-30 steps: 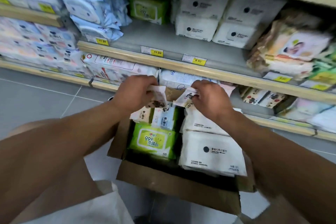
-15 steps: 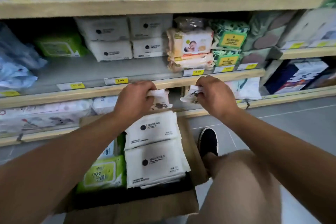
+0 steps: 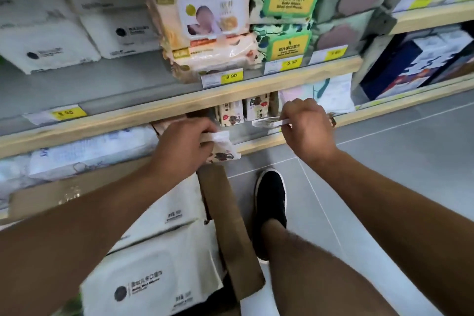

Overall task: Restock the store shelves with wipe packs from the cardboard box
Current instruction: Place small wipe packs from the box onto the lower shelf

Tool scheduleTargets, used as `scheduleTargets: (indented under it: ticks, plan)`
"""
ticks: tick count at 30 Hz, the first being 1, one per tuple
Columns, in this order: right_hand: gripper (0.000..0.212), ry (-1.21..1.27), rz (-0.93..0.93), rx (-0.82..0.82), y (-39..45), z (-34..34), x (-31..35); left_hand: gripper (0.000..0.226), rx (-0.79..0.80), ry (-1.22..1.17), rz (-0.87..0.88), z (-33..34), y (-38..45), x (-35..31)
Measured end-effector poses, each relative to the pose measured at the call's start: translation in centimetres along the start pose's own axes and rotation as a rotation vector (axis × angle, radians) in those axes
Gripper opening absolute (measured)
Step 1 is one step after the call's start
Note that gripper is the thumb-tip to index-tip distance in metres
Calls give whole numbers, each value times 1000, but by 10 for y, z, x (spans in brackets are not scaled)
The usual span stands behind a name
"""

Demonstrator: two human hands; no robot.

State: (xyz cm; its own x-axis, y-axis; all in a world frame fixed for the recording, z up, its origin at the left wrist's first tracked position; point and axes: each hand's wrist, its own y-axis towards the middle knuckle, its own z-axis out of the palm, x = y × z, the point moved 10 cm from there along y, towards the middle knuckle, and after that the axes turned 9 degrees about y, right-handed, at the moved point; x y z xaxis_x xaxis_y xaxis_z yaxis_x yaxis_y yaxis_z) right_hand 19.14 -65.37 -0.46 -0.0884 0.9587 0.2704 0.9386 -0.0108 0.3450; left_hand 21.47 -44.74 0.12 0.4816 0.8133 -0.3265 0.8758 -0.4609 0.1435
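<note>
My left hand (image 3: 186, 142) grips a small white wipe pack (image 3: 221, 150) with a brown animal print, held just under the edge of the wooden shelf (image 3: 179, 108). My right hand (image 3: 306, 127) pinches a second small pack (image 3: 266, 122) edge-on, in front of the bottom shelf. Two matching small packs (image 3: 242, 111) stand on that bottom shelf between my hands. The cardboard box (image 3: 230, 226) sits on the floor below my left arm, with large white wipe packs (image 3: 154, 279) inside.
The middle shelf holds white packs (image 3: 51, 41), peach baby wipe packs (image 3: 213, 25) and green leaf-print packs (image 3: 284, 10), with yellow price tags (image 3: 232, 75) along its edge. My black shoe (image 3: 270, 202) stands on grey floor tiles right of the box. Blue boxes (image 3: 415, 59) fill the right-hand unit.
Both hands have lifted the small packs out of the box and carried them right, toward the bottom shelf. The view has swung right and closer to the shelves.
</note>
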Motion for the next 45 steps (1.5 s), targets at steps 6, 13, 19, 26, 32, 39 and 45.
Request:
scheduleTargets:
  ticks: [6,13,19,26,32,39,45]
  plan:
    - [13,-66,14,48,18,75,-33,21,46,29,-52,52,39,15]
    - [15,-103,54,31,28,132,-50,22,95,8,-17,91,60,22]
    - [17,-101,117,48,29,160,-64,22,121,-40,-44,102,61,34]
    - [19,-176,74,-37,38,155,-62,23,129,-43,-93,107,64,42]
    - [42,-126,76,-57,45,153,-55,23,111,-46,-128,104,62,46]
    - [92,125,201,367,30,199,-56,23,86,-18,-126,102,63,44]
    - [96,221,217,338,24,197,-55,22,-8,73,-84,96,71,33]
